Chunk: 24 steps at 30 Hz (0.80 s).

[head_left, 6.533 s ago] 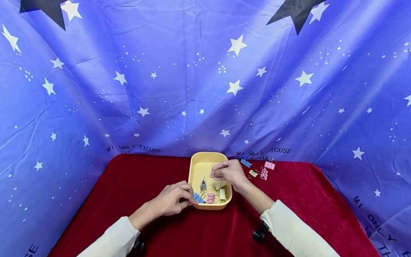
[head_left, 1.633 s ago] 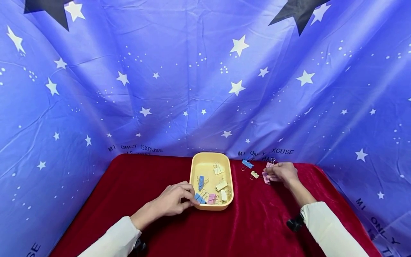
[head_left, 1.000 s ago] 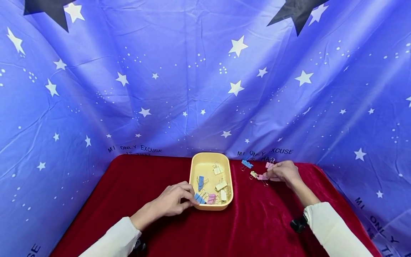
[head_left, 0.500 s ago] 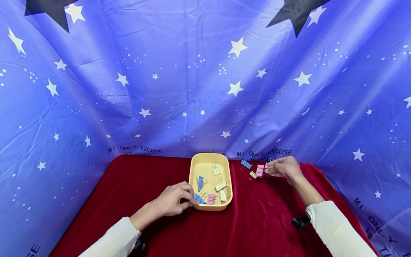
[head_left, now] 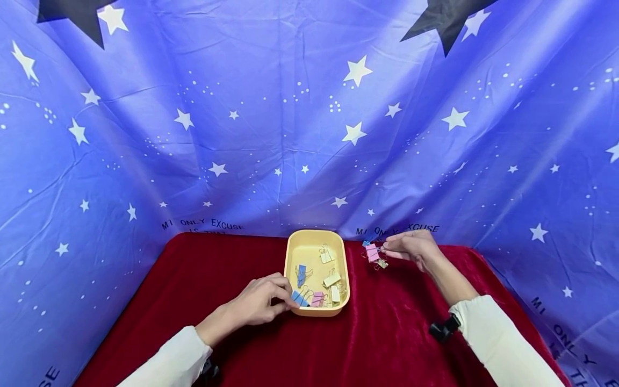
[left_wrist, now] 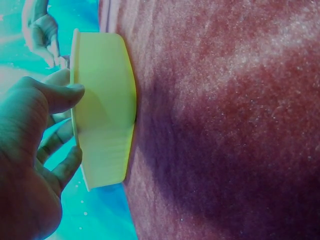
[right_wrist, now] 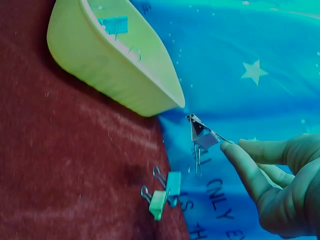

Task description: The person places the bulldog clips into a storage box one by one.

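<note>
My left hand holds the rim of a yellow plastic tray at its near left corner; in the left wrist view the thumb lies outside the wall. Raised to the right of the tray, my right hand pinches a pink binder clip by a wire handle. In the right wrist view that binder clip hangs off the fingertips, apart from the tray. Below it a blue binder clip and a pale yellow binder clip lie close together on the cloth.
Inside the tray lie several binder clips: blue, pink and pale yellow. Red velvet cloth covers the table. A blue star-patterned curtain stands along the back and sides.
My right hand has picked up a pink binder clip from the cloth and carried it leftward, above the blue and yellow ones. The left hand stays at the tray corner.
</note>
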Available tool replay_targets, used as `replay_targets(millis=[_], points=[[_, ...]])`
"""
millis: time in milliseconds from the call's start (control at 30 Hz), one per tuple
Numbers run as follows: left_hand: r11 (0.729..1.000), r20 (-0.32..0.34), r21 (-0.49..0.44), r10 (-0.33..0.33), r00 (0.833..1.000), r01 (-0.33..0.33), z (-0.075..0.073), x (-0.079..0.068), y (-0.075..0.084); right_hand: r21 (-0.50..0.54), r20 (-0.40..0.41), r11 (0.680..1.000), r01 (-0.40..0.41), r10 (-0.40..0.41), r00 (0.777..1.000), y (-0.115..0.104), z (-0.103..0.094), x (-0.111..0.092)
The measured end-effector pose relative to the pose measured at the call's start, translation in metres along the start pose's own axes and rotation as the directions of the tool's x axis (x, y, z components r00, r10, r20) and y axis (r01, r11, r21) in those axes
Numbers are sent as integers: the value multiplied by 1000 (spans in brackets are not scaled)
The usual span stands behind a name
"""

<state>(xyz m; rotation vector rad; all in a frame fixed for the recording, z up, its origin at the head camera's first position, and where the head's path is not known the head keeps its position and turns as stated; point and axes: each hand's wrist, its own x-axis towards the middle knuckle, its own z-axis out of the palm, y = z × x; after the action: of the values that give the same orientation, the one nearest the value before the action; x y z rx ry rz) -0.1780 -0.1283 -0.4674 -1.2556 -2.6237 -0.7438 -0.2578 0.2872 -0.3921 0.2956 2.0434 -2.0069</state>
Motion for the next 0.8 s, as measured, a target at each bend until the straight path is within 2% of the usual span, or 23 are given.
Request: replay_targets(millis=[367,667,800], points=[[1000,-2,9,4,1000,-4,1,1,0,106,11,994,-6,5,1000,-5,36,4],[1000,16,4,-15,1000,15,-1,1,1,70,43,997,22,-25,999,-7,68,6],[1000,18,6,-22,1000,22,-1,0,1,22,31,999,35,-35,999,-6,82,8]])
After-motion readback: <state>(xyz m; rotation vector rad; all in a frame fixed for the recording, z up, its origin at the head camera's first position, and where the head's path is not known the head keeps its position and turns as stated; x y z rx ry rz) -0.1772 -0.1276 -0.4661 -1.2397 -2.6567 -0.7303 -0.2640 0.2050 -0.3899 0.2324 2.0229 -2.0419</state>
